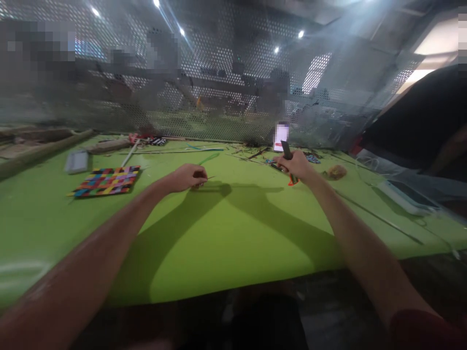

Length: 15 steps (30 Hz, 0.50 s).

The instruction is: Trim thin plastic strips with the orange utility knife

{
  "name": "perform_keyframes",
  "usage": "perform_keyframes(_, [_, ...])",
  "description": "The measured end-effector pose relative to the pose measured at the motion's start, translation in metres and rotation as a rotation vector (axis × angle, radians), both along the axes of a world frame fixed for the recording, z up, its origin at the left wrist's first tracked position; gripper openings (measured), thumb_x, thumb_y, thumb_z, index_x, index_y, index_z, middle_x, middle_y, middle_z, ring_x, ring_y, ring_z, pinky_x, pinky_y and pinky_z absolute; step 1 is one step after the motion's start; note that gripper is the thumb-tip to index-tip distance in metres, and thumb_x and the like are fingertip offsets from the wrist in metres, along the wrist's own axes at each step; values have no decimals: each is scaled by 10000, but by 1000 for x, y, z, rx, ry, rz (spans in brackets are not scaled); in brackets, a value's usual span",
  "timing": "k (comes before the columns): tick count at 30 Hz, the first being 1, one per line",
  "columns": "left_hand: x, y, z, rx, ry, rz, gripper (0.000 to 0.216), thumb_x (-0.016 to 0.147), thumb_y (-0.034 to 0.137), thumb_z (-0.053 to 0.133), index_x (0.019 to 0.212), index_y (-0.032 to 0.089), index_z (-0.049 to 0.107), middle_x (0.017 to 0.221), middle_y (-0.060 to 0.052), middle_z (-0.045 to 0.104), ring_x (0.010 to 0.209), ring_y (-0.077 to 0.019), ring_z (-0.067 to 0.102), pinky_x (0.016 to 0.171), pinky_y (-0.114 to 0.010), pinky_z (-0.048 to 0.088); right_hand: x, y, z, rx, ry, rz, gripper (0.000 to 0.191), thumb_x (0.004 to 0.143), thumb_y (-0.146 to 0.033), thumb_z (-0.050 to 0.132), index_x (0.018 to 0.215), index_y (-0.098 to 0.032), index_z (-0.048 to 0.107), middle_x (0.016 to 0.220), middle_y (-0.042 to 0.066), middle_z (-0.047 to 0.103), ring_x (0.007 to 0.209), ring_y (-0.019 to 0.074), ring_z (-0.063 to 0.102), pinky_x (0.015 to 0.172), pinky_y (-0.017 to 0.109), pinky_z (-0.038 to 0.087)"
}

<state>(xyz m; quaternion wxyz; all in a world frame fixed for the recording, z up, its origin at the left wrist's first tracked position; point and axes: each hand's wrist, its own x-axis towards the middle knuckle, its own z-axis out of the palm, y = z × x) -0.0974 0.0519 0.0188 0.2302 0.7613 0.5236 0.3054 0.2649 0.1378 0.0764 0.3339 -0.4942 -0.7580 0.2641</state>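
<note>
My left hand [189,177] is closed in a pinch above the green tabletop [219,243]. A thin strip pokes out past its fingertips, and a narrow green strip [209,158] curves up behind the hand. Farther right, my right hand [297,165] is closed around a dark, flat, blade-like tool [286,149] that points up and away. Just under those fingers shows an orange-edged piece [293,182]; whether it belongs to the same tool, I cannot tell. Left of my left hand lies a woven mat of many-coloured strips [107,181].
A lit phone [280,136] leans at the back, near scattered dark scraps. At right are a tan lump [336,171], a long thin stick [379,216], a white-cased device [408,197] and a person in dark clothing [419,116]. A pale box [76,161] stands left.
</note>
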Motion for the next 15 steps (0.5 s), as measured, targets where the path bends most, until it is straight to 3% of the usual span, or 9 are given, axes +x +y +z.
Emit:
perform_keyframes(3, [-8, 6, -7, 95, -13, 109, 94, 789, 245, 658, 709, 201, 639, 622, 12, 598, 604, -146, 512, 612, -268, 363, 0, -8, 3, -81, 13, 145, 320, 843, -397, 709, 652, -156, 618, 539, -4, 517, 458, 77, 415, 455, 236, 312])
perform_keyframes(6, [-14, 7, -9, 233, -55, 247, 66, 783, 209, 641, 745, 218, 587, 764, -31, 569, 907, -237, 554, 743, -306, 396, -3, -14, 6, -210, 43, 318, 299, 804, -426, 733, 739, -138, 683, 616, 25, 599, 460, 72, 437, 444, 229, 307])
perform_keyframes(8, [-12, 4, -4, 319, -100, 324, 49, 832, 212, 597, 873, 235, 585, 912, -74, 569, 1162, -309, 478, 837, -343, 404, -7, -17, 7, -249, 165, 344, 276, 800, -410, 729, 782, -136, 696, 653, 27, 614, 456, 64, 432, 441, 223, 303])
perform_keyframes(10, [-2, -2, 4, 353, -128, 352, 107, 895, 234, 542, 997, 246, 573, 1017, -100, 576, 1254, -325, 421, 874, -369, 407, -14, -19, 6, -252, 347, 308, 240, 810, -381, 711, 809, -142, 693, 652, 11, 588, 450, 56, 408, 438, 218, 295])
perform_keyframes(12, [18, -10, 10, 275, -99, 277, 85, 910, 295, 569, 947, 221, 588, 975, -97, 603, 1082, -288, 525, 821, -368, 431, -23, -22, 2, -257, 522, 278, 215, 819, -369, 702, 836, -156, 681, 654, -2, 561, 449, 54, 390, 432, 214, 287])
perform_keyframes(14, [45, -20, 11, 152, -71, 126, 217, 889, 390, 628, 817, 186, 612, 780, -50, 616, 751, -195, 574, 689, -328, 451, -34, -31, -3, -303, 614, 312, 226, 825, -392, 708, 864, -173, 671, 661, -8, 551, 457, 59, 396, 430, 212, 293])
perform_keyframes(15, [58, -24, 10, 65, -80, 41, 303, 931, 446, 567, 803, 174, 611, 724, -36, 608, 651, -162, 553, 626, -307, 445, -40, -36, -7, -344, 619, 354, 242, 824, -412, 715, 870, -179, 666, 651, -13, 544, 462, 64, 404, 431, 212, 302])
